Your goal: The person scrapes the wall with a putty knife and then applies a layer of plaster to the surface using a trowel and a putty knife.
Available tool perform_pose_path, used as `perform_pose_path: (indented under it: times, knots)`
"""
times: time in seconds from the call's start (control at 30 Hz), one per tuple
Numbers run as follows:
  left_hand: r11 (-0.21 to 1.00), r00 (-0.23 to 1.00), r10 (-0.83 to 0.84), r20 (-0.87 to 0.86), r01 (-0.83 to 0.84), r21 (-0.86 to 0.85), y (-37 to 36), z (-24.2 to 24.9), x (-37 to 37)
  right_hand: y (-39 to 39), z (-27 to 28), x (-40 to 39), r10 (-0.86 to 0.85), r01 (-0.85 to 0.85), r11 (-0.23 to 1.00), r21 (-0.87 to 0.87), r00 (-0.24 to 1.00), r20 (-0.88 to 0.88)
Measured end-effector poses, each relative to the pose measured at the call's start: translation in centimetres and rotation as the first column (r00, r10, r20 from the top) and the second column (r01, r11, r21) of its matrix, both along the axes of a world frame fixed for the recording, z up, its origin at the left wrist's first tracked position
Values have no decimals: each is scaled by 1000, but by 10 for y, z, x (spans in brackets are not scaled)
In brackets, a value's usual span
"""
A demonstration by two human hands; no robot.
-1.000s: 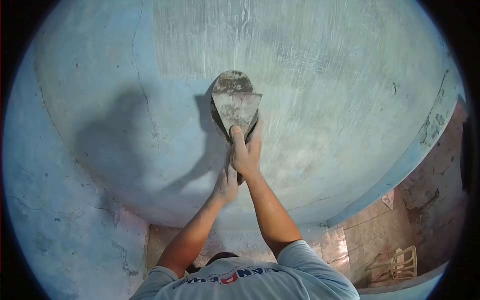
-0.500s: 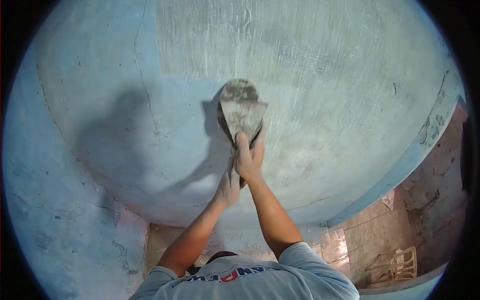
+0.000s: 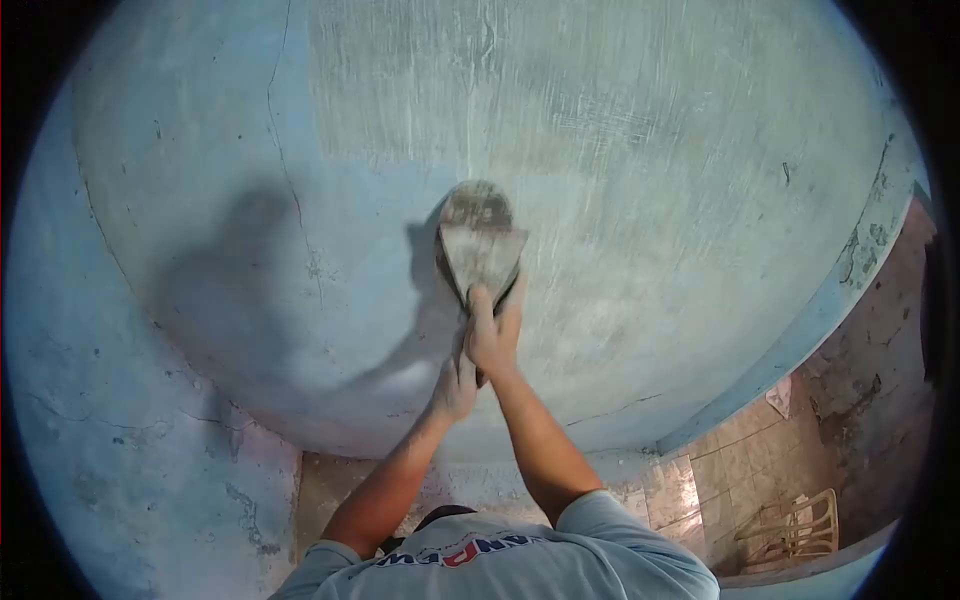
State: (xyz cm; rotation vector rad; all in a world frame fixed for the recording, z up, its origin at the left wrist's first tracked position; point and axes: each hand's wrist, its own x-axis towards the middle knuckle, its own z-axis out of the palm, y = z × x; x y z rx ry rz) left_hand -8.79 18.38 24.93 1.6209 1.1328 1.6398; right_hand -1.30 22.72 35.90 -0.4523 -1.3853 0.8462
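Note:
A triangular putty knife (image 3: 484,257) with a dusty, stained blade lies over a rounded, dark-mottled tool (image 3: 477,205), both in front of the blue wall (image 3: 390,190). My right hand (image 3: 495,328) is wrapped round the narrow end of the putty knife, its thumb on the blade. Just below and to the left, my left hand (image 3: 457,382) closes on the handle of the rounded tool, close against my right hand. Most of that handle is hidden by the fingers. Pale scraped streaks cover the upper and right parts of the wall.
A thin crack runs down the wall at the upper left. Shadows of a head and arms fall left of my hands. Below right are a tiled floor (image 3: 735,465) and a light plastic chair (image 3: 800,530). A side wall (image 3: 110,470) stands at the left.
Both hands and the two tools have moved slightly down the wall. More of the blue surface shows above the tools. The grips look the same.

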Motion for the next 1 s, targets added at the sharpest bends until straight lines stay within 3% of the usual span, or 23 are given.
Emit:
perform_pose_path:
  times: [0.1, 0.2, 0.27, 0.3, 0.37, 0.4, 0.47, 0.6, 0.7, 0.77, 0.83, 0.93, 1.0]
  knots:
    - [983, 995, 83, -53, -73, 168, 1, -17, 0, -19, -59, -8, -70, 70, 997, -9, 997, 17]
    - [972, 989, 131, -66, -115, 203, -4, -24, -3, -14, -44, -6, -51, 52, 998, -19, 998, 43]
    - [973, 988, -135, 78, 147, -175, -15, -3, -11, -4, -15, -8, 11, -11, 999, -39, 1000, -5]
    - [983, 991, -105, 84, 116, -143, -13, 14, -10, -4, 3, -7, 83, -86, 993, -79, 995, -47]
    - [996, 995, -48, 92, 55, -76, -9, 32, -3, 4, 4, -8, 59, -61, 997, -43, 998, -37]
    - [997, 999, -17, 48, 21, -81, -11, 22, -3, 3, -9, -7, 35, -35, 998, -52, 999, 11]
    - [976, 984, -71, 166, 103, -193, -31, -20, 0, -7, -49, -3, -11, 16, 998, -54, 995, 102]
    - [987, 992, -103, 73, 112, -119, -36, -50, -4, -25, -66, -6, 18, -17, 998, -65, 999, 27]
    - [985, 992, -120, 42, 124, -119, -19, -10, -13, -5, -25, -6, 119, -121, 987, -106, 993, -22]
    - [982, 992, -63, 113, 82, -171, -11, 20, -12, -3, -1, -12, 110, -113, 991, -74, 993, -40]
    - [988, 992, -84, 90, 95, -122, -8, 6, -18, -2, 0, -14, 70, -70, 997, -44, 998, -6]
    - [990, 986, -74, 147, 90, -105, -36, -40, -7, -14, -62, -16, -54, 56, 998, -21, 994, 92]
    - [997, 992, -43, 115, 50, -60, -33, -55, -10, -26, -68, -15, 15, -12, 997, -70, 999, 32]
